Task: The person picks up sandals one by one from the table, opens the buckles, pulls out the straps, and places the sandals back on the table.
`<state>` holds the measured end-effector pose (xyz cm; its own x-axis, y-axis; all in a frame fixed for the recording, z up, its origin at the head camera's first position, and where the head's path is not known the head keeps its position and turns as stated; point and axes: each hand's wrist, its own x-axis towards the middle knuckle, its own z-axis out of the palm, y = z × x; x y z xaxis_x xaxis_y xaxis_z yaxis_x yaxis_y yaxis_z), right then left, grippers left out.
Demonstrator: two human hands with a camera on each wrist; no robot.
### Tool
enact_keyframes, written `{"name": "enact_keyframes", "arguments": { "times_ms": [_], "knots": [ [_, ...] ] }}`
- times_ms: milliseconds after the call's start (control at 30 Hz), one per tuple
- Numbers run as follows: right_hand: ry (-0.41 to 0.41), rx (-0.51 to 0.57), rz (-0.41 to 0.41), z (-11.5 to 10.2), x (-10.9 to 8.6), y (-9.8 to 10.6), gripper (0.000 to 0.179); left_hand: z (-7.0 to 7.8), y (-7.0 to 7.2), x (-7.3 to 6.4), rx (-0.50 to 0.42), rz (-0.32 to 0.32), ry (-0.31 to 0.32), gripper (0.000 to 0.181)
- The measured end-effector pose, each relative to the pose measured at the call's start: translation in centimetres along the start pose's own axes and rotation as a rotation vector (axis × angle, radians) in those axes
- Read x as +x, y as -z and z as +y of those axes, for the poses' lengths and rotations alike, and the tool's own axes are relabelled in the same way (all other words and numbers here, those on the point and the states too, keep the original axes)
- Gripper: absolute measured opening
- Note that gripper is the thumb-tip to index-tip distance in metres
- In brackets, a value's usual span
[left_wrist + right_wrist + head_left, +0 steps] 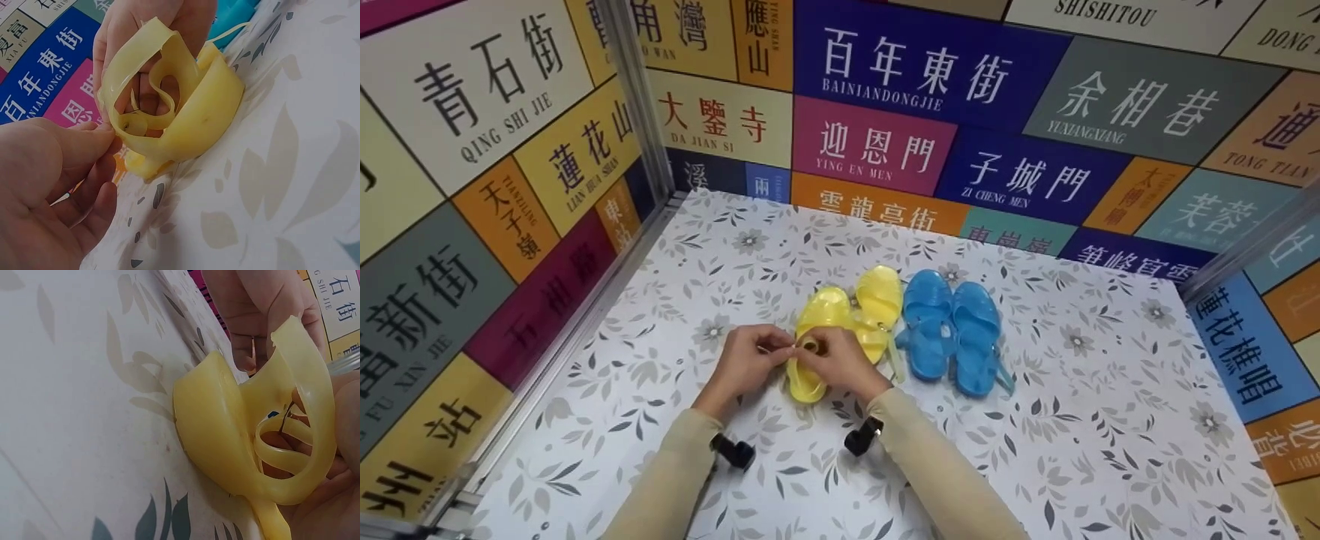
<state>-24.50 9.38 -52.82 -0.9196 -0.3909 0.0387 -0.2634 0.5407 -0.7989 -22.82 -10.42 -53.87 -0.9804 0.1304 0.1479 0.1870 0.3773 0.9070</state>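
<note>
A yellow jelly sandal [808, 385] lies toe away from me, with both hands at its ankle strap. My left hand [748, 366] pinches the side of the strap between thumb and fingertip, as the left wrist view shows with the left thumb [84, 143] at the strap's edge. From the other side my right hand [840, 364] holds the strap [315, 377], its fingers curled behind it. Inside the heel opening a strap end curls into a loop [284, 460], with a thin metal buckle pin beside it. The fingertips partly hide the fastening.
Just right of the hands lies a second yellow sandal [879, 292], its strap hanging loose. Next to it stand two blue sandals, one [928, 296] closer and one [976, 315] further right. The leaf-patterned table [1095, 420] meets sign-covered walls [877, 142] at the back and sides.
</note>
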Motion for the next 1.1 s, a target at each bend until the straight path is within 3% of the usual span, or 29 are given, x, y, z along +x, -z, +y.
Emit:
{"name": "enact_keyframes", "arguments": {
  "times_ms": [833, 1100],
  "knots": [
    [-0.015, 0.05, -0.006, 0.03, -0.18, -0.49, 0.014, -0.15, 0.17, -0.21, 0.02, -0.003, 0.075, 0.013],
    [0.037, 0.037, 0.018, 0.43, -0.43, -0.19, 0.018, -0.11, -0.22, -0.19, 0.022, 0.005, 0.015, 0.01]
  ]
}}
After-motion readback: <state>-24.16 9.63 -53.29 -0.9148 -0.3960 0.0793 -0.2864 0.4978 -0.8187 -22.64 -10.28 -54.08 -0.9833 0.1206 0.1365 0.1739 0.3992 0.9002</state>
